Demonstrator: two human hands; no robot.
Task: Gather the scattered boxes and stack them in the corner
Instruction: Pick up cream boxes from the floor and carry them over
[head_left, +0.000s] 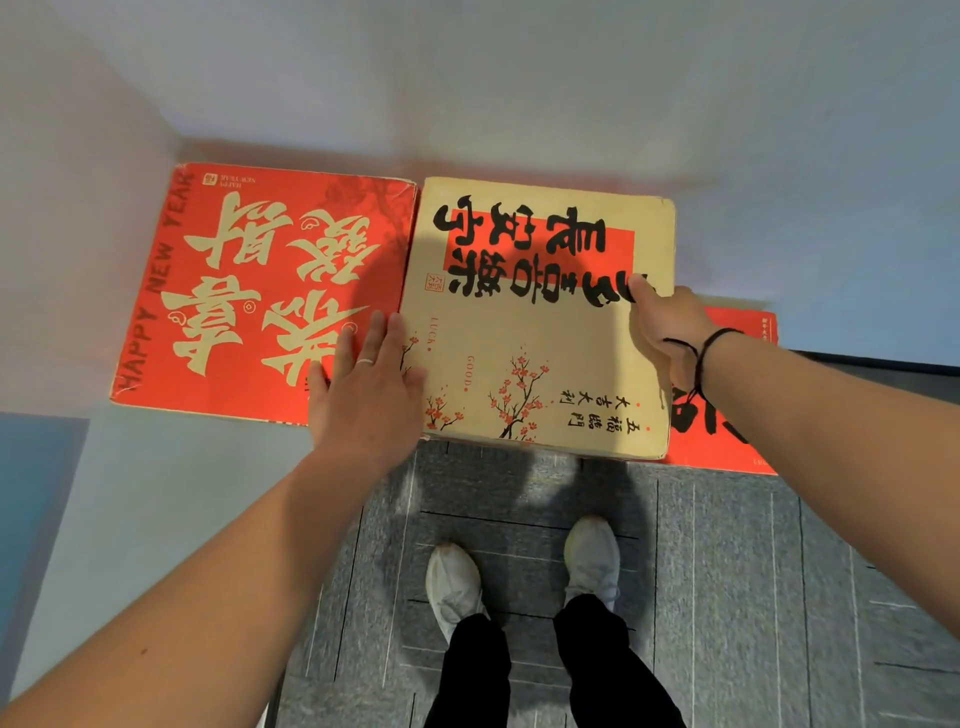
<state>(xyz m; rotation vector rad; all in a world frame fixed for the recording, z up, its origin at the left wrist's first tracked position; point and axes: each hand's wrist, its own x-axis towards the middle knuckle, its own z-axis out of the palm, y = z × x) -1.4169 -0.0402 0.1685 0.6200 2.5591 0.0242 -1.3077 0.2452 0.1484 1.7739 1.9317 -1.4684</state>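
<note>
A tan box (524, 332) with black calligraphy and plum blossoms sits raised against the wall, right beside a red box (244, 291) with gold characters in the corner. My right hand (670, 332) grips the tan box's right edge, thumb on top. My left hand (369, 384) lies flat with straight fingers across the seam between the red and tan boxes, touching the tan box's left edge. Another red box (727, 447) lies lower, partly hidden under the tan box and my right forearm.
White walls (467, 78) meet at the corner on the left behind the boxes. Grey carpet tiles (753, 597) cover the floor, and my two feet (524, 577) in pale shoes stand just in front of the tan box.
</note>
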